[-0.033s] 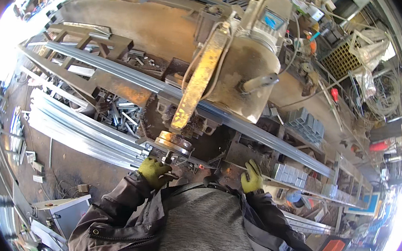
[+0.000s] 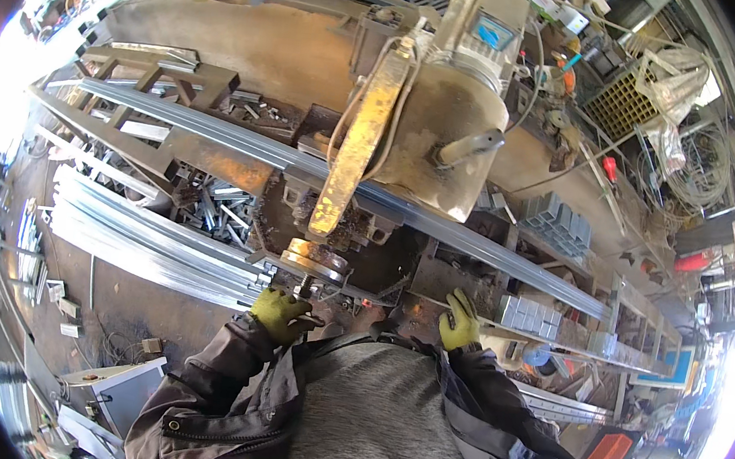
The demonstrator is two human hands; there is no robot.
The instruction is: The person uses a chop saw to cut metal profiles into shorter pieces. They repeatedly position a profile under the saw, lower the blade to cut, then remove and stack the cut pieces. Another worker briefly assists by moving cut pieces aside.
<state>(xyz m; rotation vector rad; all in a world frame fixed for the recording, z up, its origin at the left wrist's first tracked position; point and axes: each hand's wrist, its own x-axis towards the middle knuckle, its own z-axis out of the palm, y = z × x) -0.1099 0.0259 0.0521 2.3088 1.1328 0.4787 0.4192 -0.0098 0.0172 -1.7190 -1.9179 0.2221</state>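
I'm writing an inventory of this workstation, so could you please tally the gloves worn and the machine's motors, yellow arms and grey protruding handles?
Gloves: 2 (left glove, right glove)
Motor: 1
Yellow arm: 1
Grey protruding handle: 1
Total: 5

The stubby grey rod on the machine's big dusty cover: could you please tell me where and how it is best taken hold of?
Probably by its outer end, with the right hand coming from the right and wrapping round it. The rod juts from the cover, its tip pointing right, while its base meets the cover. The right hand looks empty.
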